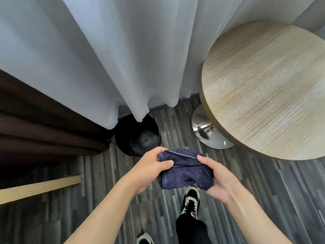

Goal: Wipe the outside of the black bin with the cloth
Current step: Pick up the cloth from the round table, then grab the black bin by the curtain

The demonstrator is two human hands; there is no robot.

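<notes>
A round black bin [138, 136] stands on the floor under the hem of the white curtain, which covers its far rim. Its open inside looks dark and bare. In front of it, nearer to me, I hold a folded dark blue cloth [184, 169] in both hands. My left hand [151, 166] grips the cloth's left end with the thumb on top. My right hand [217, 176] cups the right end from below and the side. The cloth hangs above the floor, apart from the bin.
A round wooden table [267, 88] on a chrome foot [207, 132] stands at the right. White sheer curtain [123, 59] and brown drape [44, 124] fill the back and left. A wooden strip [40, 187] lies lower left. My shoes [191, 199] are on the striped grey floor.
</notes>
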